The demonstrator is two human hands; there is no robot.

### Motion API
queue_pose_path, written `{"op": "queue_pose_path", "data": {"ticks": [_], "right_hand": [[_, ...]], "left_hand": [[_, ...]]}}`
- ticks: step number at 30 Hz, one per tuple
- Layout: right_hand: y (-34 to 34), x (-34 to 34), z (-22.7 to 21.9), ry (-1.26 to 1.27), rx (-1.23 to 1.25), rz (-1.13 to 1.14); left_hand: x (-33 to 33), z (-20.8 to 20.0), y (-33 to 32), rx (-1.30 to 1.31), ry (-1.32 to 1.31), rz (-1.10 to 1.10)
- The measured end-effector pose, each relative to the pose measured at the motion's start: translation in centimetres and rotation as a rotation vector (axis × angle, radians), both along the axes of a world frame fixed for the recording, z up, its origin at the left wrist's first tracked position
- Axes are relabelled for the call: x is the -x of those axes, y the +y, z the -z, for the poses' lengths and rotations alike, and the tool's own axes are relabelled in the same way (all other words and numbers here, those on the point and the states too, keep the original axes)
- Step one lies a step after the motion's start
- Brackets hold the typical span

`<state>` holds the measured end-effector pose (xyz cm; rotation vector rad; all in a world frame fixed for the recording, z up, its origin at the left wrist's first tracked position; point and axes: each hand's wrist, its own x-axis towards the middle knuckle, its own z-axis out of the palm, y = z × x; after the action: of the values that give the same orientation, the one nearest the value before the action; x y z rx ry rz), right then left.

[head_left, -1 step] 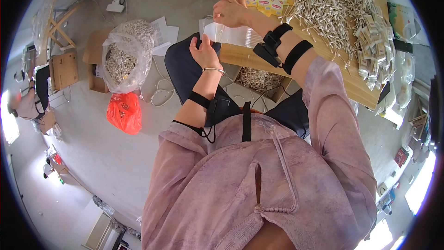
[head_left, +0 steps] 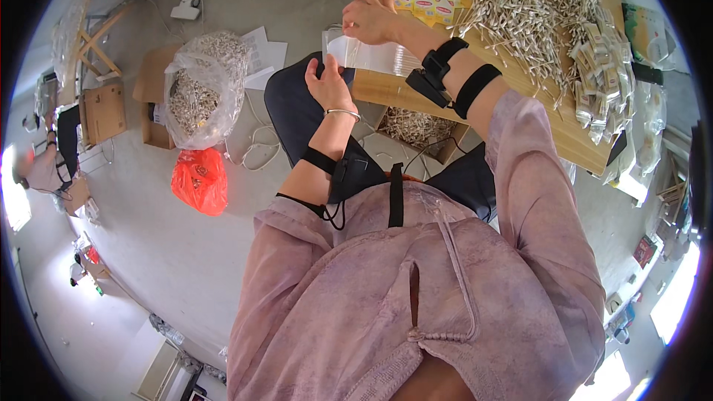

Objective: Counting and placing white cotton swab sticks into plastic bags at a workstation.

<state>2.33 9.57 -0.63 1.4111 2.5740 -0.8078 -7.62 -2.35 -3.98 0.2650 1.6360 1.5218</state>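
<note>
Left hand: the left hand [head_left: 329,87] is raised over the lap, palm turned toward the table, and its fingers are closed on the near end of a clear plastic bag [head_left: 371,54].
Right hand: the right hand [head_left: 369,20] is at the near left corner of the wooden table [head_left: 386,89], its fingers curled together on the top of the same bag; I cannot tell how tightly they pinch it.
Clear plastic bag: it is stretched between the two hands, and it lies partly over the left edge of the table, partly in the air above the knee.
Wrists: a thin silver bracelet [head_left: 342,112] is on the left wrist, and black straps with a small black device [head_left: 434,70] are on the right forearm.
Table top: a big heap of thin pale sticks [head_left: 531,7] covers the far part of it; small yellow and red packets [head_left: 420,1] lie just beside the right hand; filled clear packets [head_left: 605,67] are stacked near the right edge.
Under the table: an open cardboard box [head_left: 420,128] with more of the sticks.
Floor: a large clear sack [head_left: 200,85] full of the pale sticks stands in a carton at the left, and a red plastic bag [head_left: 199,180] lies near it; white sheets of paper [head_left: 264,56] lie behind the knee.
</note>
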Motion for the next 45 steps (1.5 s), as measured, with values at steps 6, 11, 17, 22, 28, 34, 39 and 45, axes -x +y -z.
{"op": "queue_pose_path", "data": {"ticks": [6,11,17,22,28,34,39,45], "right_hand": [[-0.2,0.2,0.6,-0.035,-0.052,0.04],[0.0,-1.4,0.8,0.014,-0.091,-0.044],[0.2,-1.4,-0.3,0.154,0.019,0.018],[0.0,-1.3,-0.3,0.025,-0.049,-0.04],[-0.9,-1.2,-0.5,-0.074,-0.059,-0.058],[-1.7,-0.8,0.8,-0.03,-0.172,0.028],[-1.0,-1.7,0.4,0.139,-0.003,0.08],[-1.6,-1.0,0.6,0.095,-0.069,0.061]], "left_hand": [[-0.6,-0.2,0.7,0.046,0.054,0.035],[-0.3,0.4,0.0,0.012,0.051,0.119],[-0.1,0.5,0.0,0.003,0.018,0.061],[-0.7,-0.7,-0.2,0.043,0.055,0.117],[-0.6,-0.4,-0.1,0.024,0.114,0.174],[-0.3,0.1,0.1,0.043,0.153,0.2],[-0.4,0.0,0.2,0.016,0.106,0.186],[-0.2,0.5,-0.4,-0.029,0.046,0.16]]}}
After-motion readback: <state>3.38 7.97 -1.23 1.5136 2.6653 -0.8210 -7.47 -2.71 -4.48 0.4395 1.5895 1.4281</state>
